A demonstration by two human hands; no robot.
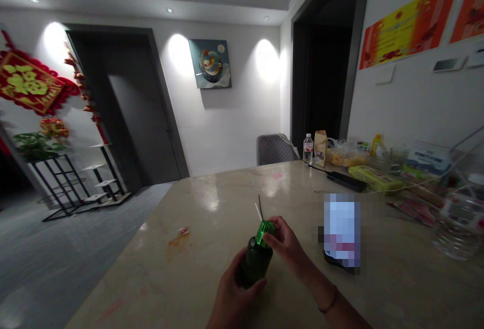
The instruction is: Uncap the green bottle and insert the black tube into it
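My left hand (234,296) wraps around a dark green glass bottle (256,264) above the marble tabletop (212,203). My right hand (285,245) pinches the shiny green cap (264,233) at the bottle's top with its fingertips. A thin white stick (258,211) and a thin dark stem (260,206) rise from the cap. The lower part of the bottle is partly hidden by my left hand.
A phone (341,231) with a blurred screen lies right of my hands. An orange stain (178,242) marks the table's left side. A water bottle (308,148), paper bag (320,148), yellow package (374,178) and clear plastic bottle (459,228) stand along the far right.
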